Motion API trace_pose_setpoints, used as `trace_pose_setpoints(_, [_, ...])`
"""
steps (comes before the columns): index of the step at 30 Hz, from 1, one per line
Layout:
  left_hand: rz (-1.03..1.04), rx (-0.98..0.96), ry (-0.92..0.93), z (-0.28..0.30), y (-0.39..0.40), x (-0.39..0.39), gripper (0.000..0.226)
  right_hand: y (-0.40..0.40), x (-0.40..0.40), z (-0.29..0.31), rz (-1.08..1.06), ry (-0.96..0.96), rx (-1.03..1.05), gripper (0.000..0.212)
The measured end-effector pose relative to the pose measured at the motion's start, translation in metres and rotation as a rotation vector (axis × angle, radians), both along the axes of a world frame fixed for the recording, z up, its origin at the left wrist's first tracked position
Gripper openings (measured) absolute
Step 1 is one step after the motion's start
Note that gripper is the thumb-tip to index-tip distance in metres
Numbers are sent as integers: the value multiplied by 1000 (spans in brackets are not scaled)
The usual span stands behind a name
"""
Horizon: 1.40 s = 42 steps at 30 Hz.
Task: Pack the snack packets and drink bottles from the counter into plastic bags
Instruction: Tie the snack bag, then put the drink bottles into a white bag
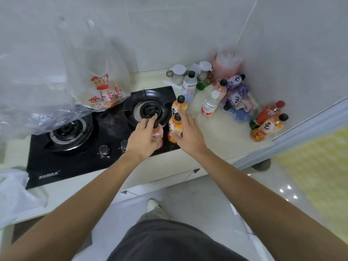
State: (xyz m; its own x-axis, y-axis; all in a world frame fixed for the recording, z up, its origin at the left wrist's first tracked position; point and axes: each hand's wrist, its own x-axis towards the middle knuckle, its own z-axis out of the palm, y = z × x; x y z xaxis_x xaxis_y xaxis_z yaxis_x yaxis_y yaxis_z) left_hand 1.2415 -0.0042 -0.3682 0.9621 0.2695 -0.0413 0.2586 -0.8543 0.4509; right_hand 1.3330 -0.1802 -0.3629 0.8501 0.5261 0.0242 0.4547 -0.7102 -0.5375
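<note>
Right now a black gas hob (79, 162) is taking up most of the pale counter (222, 132), and a big clear plastic bag (90, 72) with red print is sitting over its far left burner, a second pale bag (13, 196) lying at the near left edge. Beyond the hob, more drink bottles are crowding the right corner, some upright and some lying down. At the hob's right edge the left hand (144, 137) is curling its fingers round a pink bottle (159, 132), gripping it from above by the shoulder. Just beside it, the right hand (188, 132) is wrapping its fingers round the near orange bottle (175, 127), which is standing with its long axis upright; a second orange bottle (179, 105) is standing just behind, untouched. Both gripped bottles are lying well to the right of the printed bag, so the left hand is the nearer one to its mouth, and the carry will likely be going leftward across the burners.
</note>
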Motion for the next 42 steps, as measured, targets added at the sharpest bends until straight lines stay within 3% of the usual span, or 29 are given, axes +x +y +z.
trace_pose_setpoints(5, [81, -188, -50, -13, -1, 9, 74, 10, 14, -24, -60, 140, 97, 102])
trace_pose_setpoints(12, [249, -284, -27, -16, -11, 21, 87, 8, 35, -37, -57, 222, 104, 84])
trace_pose_setpoints(24, [628, -268, -101, -1, -46, -7, 54, 4, 45, -15, 344, 149, 165, 71])
trace_pose_setpoints(33, [1050, -233, -209, 34, -53, -130, 52, 58, -19, 17, 715, 191, 212, 72])
trace_pose_setpoints(42, [1445, -156, -278, 55, -45, -321, 55, 139, -181, 38, 1037, 253, 198, 62])
